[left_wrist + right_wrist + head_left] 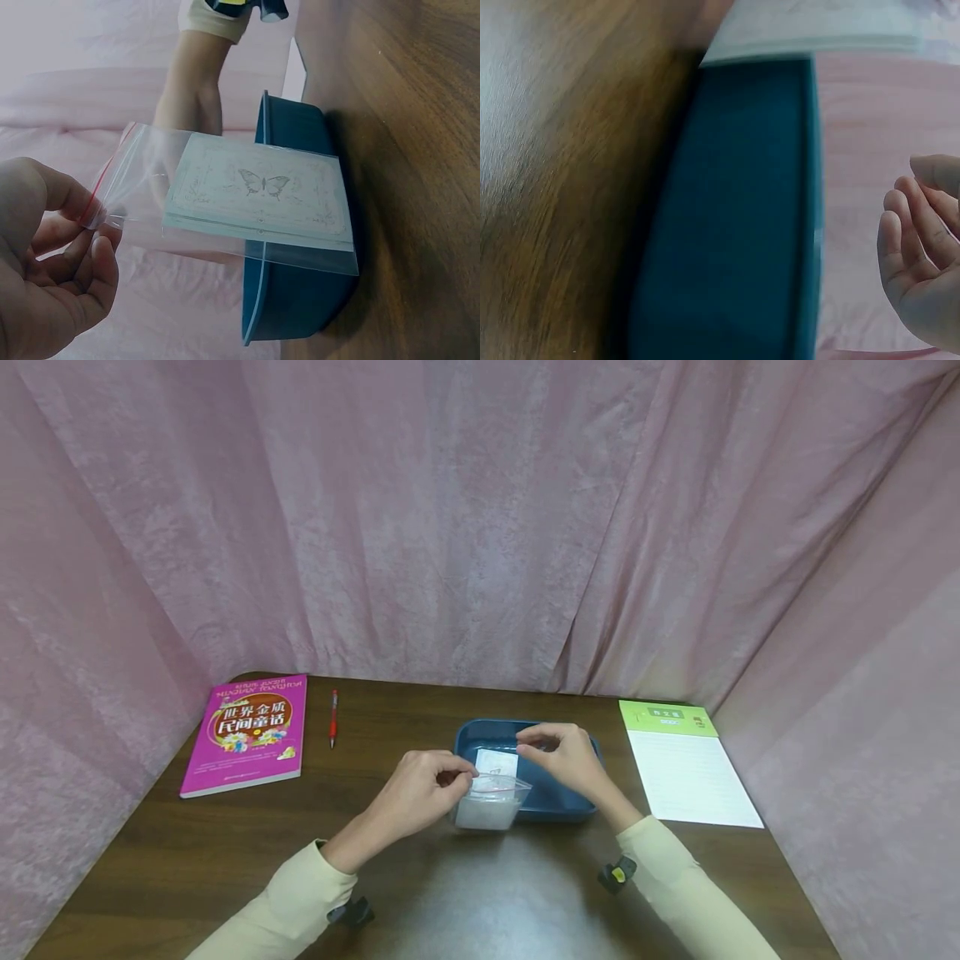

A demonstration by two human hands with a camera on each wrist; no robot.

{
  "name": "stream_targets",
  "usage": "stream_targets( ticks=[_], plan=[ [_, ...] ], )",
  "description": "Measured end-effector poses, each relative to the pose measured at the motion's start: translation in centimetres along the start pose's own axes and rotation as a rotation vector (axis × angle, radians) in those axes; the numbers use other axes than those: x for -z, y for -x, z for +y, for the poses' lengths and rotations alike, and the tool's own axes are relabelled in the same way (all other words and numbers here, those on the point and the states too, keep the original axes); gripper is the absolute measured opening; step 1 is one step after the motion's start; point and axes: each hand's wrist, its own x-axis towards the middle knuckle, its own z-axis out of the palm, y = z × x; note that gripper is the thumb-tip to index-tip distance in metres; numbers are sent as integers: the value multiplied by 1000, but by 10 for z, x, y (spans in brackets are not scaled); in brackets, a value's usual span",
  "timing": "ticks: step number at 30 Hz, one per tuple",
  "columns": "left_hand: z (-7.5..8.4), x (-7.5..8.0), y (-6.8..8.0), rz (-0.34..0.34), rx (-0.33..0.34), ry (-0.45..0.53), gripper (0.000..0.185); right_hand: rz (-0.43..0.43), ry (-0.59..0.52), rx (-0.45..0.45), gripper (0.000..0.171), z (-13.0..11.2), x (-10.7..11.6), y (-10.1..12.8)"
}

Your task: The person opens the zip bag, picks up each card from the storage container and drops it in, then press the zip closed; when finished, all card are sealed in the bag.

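A clear zip bag (150, 161) with a red seal line hangs from my left hand (423, 793), its top corner pinched between thumb and fingers. Inside the bag is a stack of pale cards (259, 187), the front one printed with a butterfly. The bag hangs at the near side of a dark blue plastic bin (558, 793). A white card (497, 762) with a faint print shows behind the bag's top, within the bin's outline. Over the bin's right part is my right hand (566, 760), fingers loosely bent, apart from the bag; I see nothing in it.
On the wooden table (405, 902), a pink book (247, 735) lies at the left, with a red pen (333, 718) beside it. A notepad (693, 777) with a green top lies at the right. Pink curtains (465, 527) hang behind the table.
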Motion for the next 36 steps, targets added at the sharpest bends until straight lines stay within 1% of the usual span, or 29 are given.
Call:
stream_targets(
  ticks=[4,10,17,24,36],
  plan=[
    [-1,0,0,-3,-2,-1,16,-28,31,-28,21,12,-7,-7],
    [-2,-1,1,2,-5,-2,16,-65,67,-42,25,28,-17,-13],
    [-1,0,1,-5,0,5,17,-97,80,-99,23,40,-26,-17],
    [-1,-1,1,-6,6,9,17,-148,113,-154,24,49,-31,-20],
    [-1,0,1,-13,12,13,17,-154,159,-154,27,52,-36,-22]
  ],
)
